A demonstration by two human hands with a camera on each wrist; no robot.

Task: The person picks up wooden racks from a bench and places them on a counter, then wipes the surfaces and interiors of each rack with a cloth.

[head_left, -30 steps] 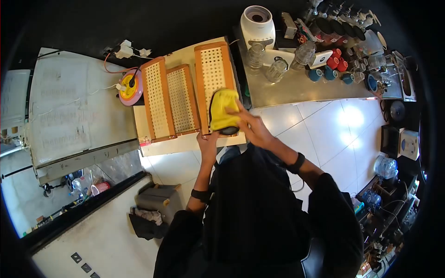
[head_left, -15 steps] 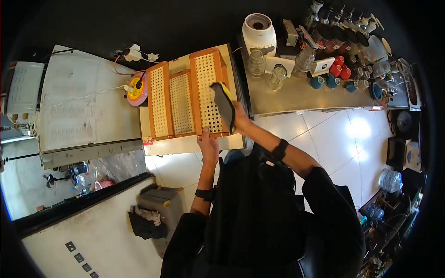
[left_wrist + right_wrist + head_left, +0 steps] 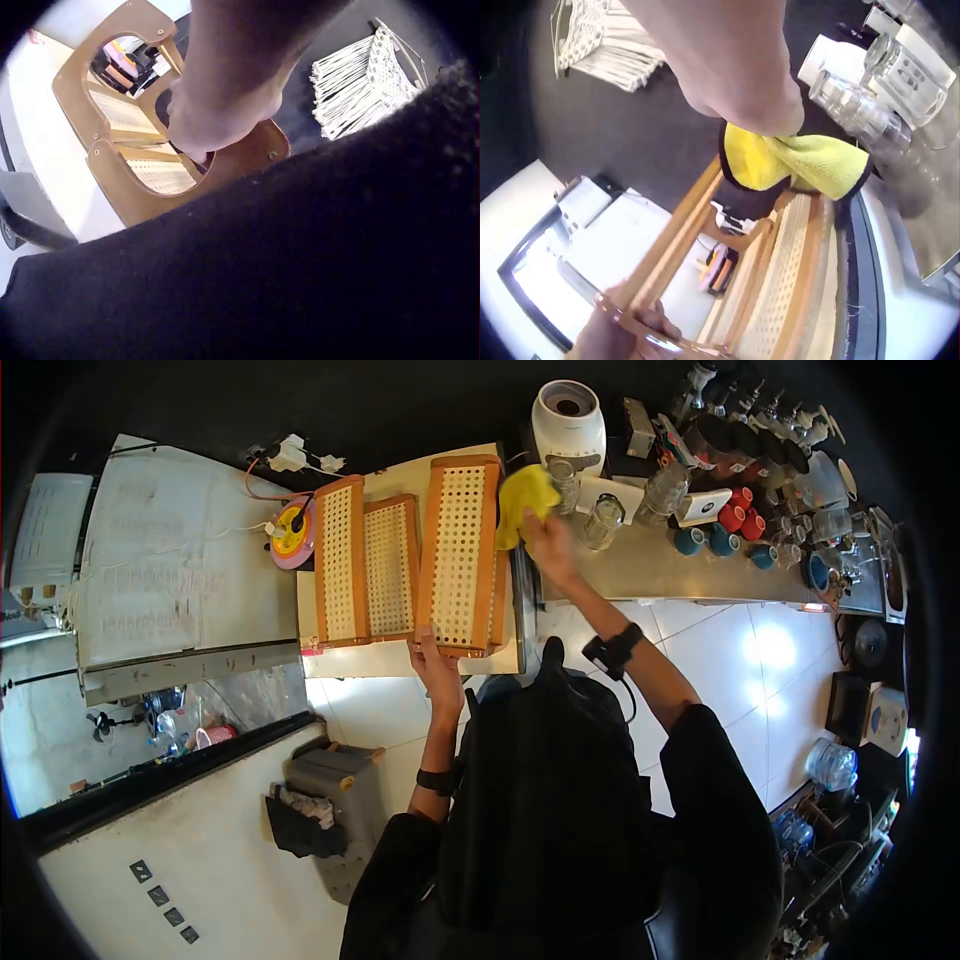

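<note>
A wood-framed stand with perforated cane-like panels (image 3: 462, 550) rests on a light cabinet top. At its front end, my left hand (image 3: 438, 675) grips the brown frame, thumb on top; in the right wrist view those fingers curl round the frame's corner. My right hand (image 3: 553, 550) holds a yellow cloth (image 3: 523, 500) with dark edging, at the far right side of the stand. Bunched under that hand in the right wrist view, the cloth (image 3: 825, 165) hangs beside the panels. The left wrist view shows the stand's curved brown side pieces (image 3: 244, 161).
A steel counter (image 3: 640, 565) on the right carries a white appliance (image 3: 568, 435), glass jars (image 3: 603, 520), and red and blue cups (image 3: 725, 540). Left of the stand sit a pink and yellow cord reel (image 3: 291, 533) and a white surface (image 3: 150, 560). A macramé hanging (image 3: 367, 82) is on the dark wall.
My right hand has swept the yellow cloth from the panel's near end, across it, to beyond its far right edge. My left hand has stayed at the front, now gripping the frame.
</note>
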